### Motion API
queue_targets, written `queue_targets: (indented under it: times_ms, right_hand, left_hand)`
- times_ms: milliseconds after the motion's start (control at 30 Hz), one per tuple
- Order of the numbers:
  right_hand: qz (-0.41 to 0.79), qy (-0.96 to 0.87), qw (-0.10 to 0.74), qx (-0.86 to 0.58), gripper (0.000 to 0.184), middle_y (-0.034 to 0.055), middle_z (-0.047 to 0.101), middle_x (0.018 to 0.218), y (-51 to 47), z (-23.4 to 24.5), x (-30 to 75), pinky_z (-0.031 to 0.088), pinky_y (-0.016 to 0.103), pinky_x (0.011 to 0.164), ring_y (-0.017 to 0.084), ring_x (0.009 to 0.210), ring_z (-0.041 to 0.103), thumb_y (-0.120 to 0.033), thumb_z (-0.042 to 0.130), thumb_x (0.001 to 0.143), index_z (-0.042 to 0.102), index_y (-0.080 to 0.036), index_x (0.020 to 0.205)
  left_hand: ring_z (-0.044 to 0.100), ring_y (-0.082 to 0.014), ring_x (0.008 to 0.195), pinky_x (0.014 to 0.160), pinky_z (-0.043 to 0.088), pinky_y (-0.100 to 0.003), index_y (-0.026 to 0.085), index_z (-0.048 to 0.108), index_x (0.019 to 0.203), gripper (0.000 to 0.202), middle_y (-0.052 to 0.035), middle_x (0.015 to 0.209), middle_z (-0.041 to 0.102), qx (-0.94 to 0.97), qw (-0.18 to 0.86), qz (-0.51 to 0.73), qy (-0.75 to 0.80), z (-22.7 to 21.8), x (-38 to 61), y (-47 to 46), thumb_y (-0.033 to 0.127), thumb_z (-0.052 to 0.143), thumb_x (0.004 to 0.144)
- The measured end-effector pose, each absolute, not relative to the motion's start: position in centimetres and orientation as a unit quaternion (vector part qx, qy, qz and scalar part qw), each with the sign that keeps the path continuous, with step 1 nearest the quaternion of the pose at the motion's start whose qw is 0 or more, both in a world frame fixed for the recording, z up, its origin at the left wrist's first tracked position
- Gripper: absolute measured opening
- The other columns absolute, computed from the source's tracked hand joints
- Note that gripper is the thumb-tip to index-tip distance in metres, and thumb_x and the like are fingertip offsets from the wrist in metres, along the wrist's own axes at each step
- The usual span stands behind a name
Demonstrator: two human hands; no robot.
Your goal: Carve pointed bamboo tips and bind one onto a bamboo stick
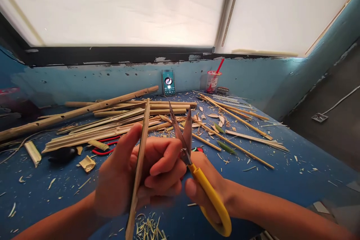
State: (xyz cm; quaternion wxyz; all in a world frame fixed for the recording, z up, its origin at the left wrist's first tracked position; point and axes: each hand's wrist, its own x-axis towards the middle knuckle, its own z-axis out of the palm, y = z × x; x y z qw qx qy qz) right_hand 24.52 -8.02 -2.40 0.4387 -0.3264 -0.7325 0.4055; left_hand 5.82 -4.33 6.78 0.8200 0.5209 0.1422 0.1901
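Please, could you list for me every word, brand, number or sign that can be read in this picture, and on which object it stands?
No text can be read with certainty.
Phone screen: small lettering, too small to read; the top is pixelated.
Cup with the straw: label print, too small to read.
Round container beside it: any print is too small to tell.
Scissors and strip: no lettering visible.
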Motion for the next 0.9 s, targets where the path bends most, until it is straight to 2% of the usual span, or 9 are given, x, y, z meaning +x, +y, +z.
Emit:
queue_targets:
  times_ms: [133,333,500,667,800,900]
  right_hand:
    - [0.398,-0.732,0.438,-0.338,0.071,0.0052,0.065,0.089,-8.0,-3.0,24.3,0.053,0.035,0.072,0.023,0.081,0.062,-0.09,0.044,0.095,0.063,-0.023,0.109]
    - [0.392,-0.733,0.458,-0.314,0.075,0.0019,0.061,0.084,-8.0,-2.6,24.0,0.051,0.029,0.067,0.016,0.073,0.053,-0.093,0.043,0.094,0.061,-0.02,0.103]
    - [0.412,-0.724,0.446,-0.327,0.056,0.0026,0.068,0.092,-8.2,-2.6,24.0,0.056,0.031,0.075,0.018,0.078,0.061,-0.076,0.06,0.098,0.065,-0.02,0.105]
    - [0.428,-0.712,0.416,-0.369,0.038,0.0019,0.074,0.096,-8.4,-2.7,24.0,0.06,0.033,0.083,0.021,0.086,0.069,-0.058,0.074,0.096,0.069,-0.023,0.11]
    - [0.426,-0.72,0.41,-0.362,0.034,0.002,0.074,0.095,-8.4,-2.5,24.2,0.06,0.034,0.08,0.022,0.083,0.069,-0.054,0.075,0.095,0.07,-0.024,0.11]
    - [0.424,-0.727,0.413,-0.348,0.037,0.0024,0.073,0.093,-8.3,-2.3,24.3,0.058,0.034,0.078,0.021,0.08,0.067,-0.059,0.071,0.097,0.069,-0.024,0.11]
  left_hand:
    - [0.014,-0.0081,0.042,0.039,0.018,-0.019,0.024,0.034,0.066,0.07,0.0072,0.048,0.022,0.509,0.838,0.17,0.102,6.6,5.8,-4.1,0.086,0.037,0.097]
    - [0.014,-0.0068,0.04,0.036,0.016,-0.019,0.023,0.036,0.068,0.068,0.0085,0.052,0.03,0.427,0.896,0.118,0.008,6.3,6.2,-3.5,0.079,0.064,0.092]
    - [0.013,-0.0062,0.039,0.034,0.011,-0.021,0.023,0.037,0.069,0.067,0.0089,0.053,0.029,0.394,0.915,0.086,-0.023,6.2,6.5,-3.3,0.079,0.063,0.093]
    - [0.012,-0.0066,0.039,0.034,0.009,-0.023,0.023,0.037,0.071,0.063,0.0081,0.053,0.027,0.4,0.913,0.069,-0.027,6.1,6.3,-3.6,0.077,0.056,0.097]
    - [0.012,-0.0066,0.04,0.035,0.009,-0.023,0.023,0.036,0.071,0.062,0.008,0.053,0.027,0.402,0.913,0.068,-0.022,5.8,6.2,-3.5,0.076,0.055,0.097]
    - [0.014,-0.0069,0.039,0.035,0.011,-0.023,0.023,0.036,0.071,0.062,0.0078,0.053,0.027,0.408,0.91,0.067,-0.014,5.7,6.1,-3.5,0.077,0.054,0.097]
